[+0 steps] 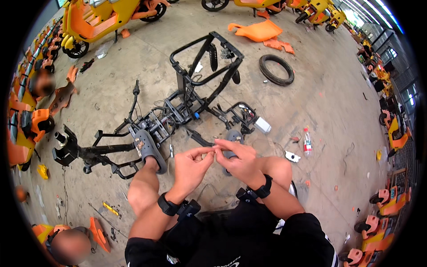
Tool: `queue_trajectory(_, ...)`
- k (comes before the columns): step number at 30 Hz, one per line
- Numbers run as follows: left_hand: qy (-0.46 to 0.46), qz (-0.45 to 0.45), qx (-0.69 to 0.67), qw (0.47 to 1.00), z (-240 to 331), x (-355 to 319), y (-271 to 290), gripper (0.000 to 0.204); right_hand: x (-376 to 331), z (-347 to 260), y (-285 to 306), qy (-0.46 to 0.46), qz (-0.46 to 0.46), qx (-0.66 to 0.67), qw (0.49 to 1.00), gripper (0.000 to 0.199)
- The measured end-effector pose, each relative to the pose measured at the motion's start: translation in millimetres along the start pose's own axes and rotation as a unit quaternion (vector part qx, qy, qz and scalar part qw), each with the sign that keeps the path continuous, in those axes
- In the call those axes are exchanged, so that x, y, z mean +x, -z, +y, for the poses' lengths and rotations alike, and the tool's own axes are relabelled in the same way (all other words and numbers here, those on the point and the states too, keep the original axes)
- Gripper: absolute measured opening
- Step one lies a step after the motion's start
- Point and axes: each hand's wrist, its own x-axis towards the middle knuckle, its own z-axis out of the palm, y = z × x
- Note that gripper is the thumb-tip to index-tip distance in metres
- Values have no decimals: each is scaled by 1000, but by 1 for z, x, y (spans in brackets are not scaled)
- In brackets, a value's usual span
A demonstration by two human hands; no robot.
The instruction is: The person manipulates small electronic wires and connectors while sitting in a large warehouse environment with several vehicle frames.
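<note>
My left hand and my right hand meet in front of me, above my knees. Both are closed, thumbs and fingertips pinched together and touching. Whatever lies between the fingertips is too small to make out. Just past the hands, a dark flat strip lies on the floor. Beyond it rests a bare black scooter frame on its side, with wiring and metal brackets along its middle. My left foot, in a grey clog, is set against the frame. The right grey clog is partly hidden behind my right hand.
A plastic bottle stands or lies at right, near a white part. Farther off are a black tyre and an orange body panel. Yellow-orange scooters line the edges. Two people are at left; a yellow cutter lies lower left.
</note>
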Motion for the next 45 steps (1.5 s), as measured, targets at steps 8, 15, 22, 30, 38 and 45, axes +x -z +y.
queue_trajectory(8,-37,-8,-48,998,2,-4,0,16,-8,-2,-1,-201,10,182,963,25)
queue_trajectory(15,-64,11,-12,998,4,-3,0,14,3,-3,11,-127,-46,106,985,18)
queue_trajectory(22,-246,60,132,958,-3,-1,-1,14,4,-1,14,-80,-63,79,992,13)
queue_trajectory(30,-310,57,179,932,-6,2,-3,13,5,-2,14,-97,-78,71,990,11)
queue_trajectory(38,-325,49,201,923,-11,4,-4,14,-3,2,6,-250,-84,151,953,13)
queue_trajectory(45,-310,18,192,931,-7,3,-4,15,-4,6,10,-216,-69,119,967,10)
